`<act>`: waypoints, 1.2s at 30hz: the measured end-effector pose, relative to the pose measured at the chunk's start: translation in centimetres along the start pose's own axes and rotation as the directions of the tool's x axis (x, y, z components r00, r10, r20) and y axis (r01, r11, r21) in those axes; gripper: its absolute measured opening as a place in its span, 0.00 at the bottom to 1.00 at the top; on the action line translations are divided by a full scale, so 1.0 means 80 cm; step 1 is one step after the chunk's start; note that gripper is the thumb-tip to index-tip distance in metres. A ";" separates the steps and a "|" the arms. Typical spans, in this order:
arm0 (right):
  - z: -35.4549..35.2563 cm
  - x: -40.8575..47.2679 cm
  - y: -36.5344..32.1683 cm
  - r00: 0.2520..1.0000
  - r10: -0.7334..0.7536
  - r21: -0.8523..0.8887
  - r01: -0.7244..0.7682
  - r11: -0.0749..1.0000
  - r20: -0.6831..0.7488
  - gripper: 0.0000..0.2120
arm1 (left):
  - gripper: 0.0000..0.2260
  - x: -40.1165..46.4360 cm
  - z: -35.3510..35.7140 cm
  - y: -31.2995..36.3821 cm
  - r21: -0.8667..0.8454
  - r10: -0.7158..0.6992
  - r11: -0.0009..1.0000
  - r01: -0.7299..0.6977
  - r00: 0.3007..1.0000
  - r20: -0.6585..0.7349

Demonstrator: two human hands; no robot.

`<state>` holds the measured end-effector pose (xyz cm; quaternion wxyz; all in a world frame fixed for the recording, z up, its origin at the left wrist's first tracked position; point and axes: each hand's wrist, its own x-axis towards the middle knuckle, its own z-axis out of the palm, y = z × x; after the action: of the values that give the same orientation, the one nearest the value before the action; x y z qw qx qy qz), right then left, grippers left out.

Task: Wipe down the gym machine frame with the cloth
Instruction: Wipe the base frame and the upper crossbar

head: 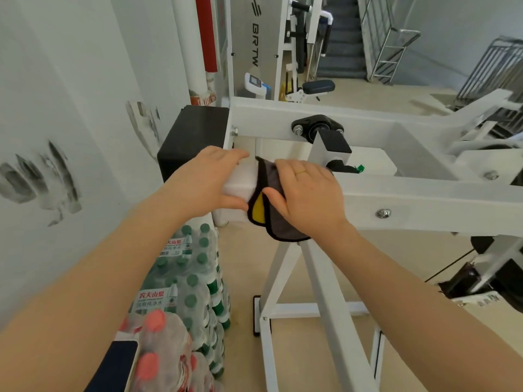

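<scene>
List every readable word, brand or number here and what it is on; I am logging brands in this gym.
"BRTW": runs vertically on the grey upright panel behind the frame.
"农夫山泉": red characters on the green-capped water pack, on two labels.
"饮用纯净水": green line beneath it on the nearer label, slightly blurred.
Smaller label print and the small console screen: too blurred to read.

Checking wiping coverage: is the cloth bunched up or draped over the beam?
Draped: the cloth wraps the frame beam under the right hand, its edge hanging below.
</scene>
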<state>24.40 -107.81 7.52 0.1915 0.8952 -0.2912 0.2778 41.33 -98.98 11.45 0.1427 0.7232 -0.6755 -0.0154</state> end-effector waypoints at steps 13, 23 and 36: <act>0.008 0.015 -0.053 0.995 0.022 0.085 -0.014 0.996 -0.100 0.23 | 0.26 -0.012 0.011 0.001 -0.021 0.070 0.997 -0.074 0.983 -0.167; -0.001 -0.058 0.086 0.998 0.055 -0.019 -0.055 0.998 -0.001 0.25 | 0.33 -0.016 0.015 0.027 0.166 -0.037 0.984 0.063 0.987 -0.157; -0.015 0.022 -0.021 0.960 -0.177 0.168 0.143 0.975 0.215 0.28 | 0.37 -0.029 0.032 0.023 -0.195 -0.157 0.976 0.101 0.942 -0.297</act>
<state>26.19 -106.65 9.18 0.1103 0.9538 -0.2159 0.1777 38.82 -97.30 9.02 0.3095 0.7439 -0.5916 0.0291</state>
